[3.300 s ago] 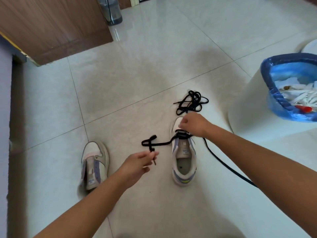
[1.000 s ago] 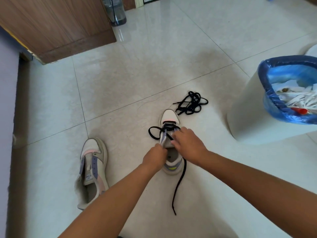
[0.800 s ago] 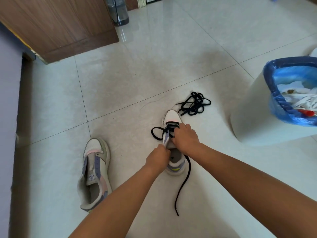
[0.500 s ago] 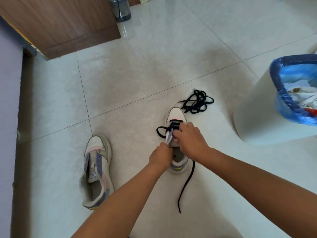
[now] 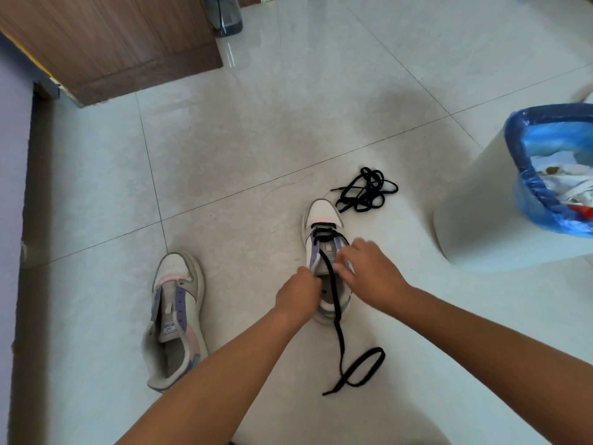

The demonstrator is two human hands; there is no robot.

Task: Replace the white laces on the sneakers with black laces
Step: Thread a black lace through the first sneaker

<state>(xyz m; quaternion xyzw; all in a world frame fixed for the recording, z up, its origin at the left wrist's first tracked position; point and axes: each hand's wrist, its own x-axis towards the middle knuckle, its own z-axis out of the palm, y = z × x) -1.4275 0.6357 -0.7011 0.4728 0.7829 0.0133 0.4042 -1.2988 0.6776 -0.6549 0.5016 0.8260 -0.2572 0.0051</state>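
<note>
A white and purple sneaker [image 5: 322, 213] stands on the floor, toe away from me. A black lace [image 5: 337, 319] crosses its lowest eyelets. One end runs back over the opening and loops on the tiles. My left hand [image 5: 298, 292] grips the sneaker's left eyelet flap. My right hand [image 5: 369, 273] is at the right flap, its fingers curled and motion-blurred, so what they hold is unclear. The second sneaker [image 5: 176, 316] lies to the left without laces. A spare black lace [image 5: 365, 194] sits bundled beyond the toe.
A white bin [image 5: 475, 203] with a blue liner [image 5: 521, 175] stands at the right and holds white laces [image 5: 574, 191]. A wooden door [image 5: 112, 43] and a water bottle [image 5: 224, 14] are at the far left. Pale tiles lie all around.
The lace loop left of the sneaker has gone. The lace now trails straight back between my hands and loops on the floor. My right hand has shifted on the right flap.
</note>
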